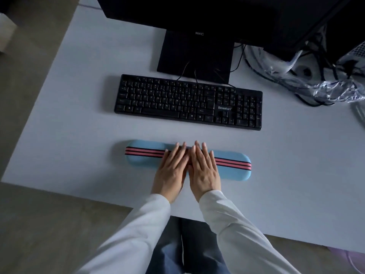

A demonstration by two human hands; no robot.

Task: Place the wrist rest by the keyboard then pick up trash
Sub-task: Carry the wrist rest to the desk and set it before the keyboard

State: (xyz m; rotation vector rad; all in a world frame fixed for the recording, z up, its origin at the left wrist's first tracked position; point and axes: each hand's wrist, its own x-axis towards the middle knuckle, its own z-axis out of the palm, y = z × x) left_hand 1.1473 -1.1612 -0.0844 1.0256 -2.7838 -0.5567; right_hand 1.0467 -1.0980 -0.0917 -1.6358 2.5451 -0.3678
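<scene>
At 6 o'clock from keyboard (188, 101), wrist rest (233, 167) lies on worktop (79, 125), apart. Left hand (171, 171), right hand (204, 169) flat, fingers spread, pressing. Best slide it evenly toward 12 o'clock, parallel.

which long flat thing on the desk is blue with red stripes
The wrist rest under both hands; the keyboard beyond it is plain black.
</scene>
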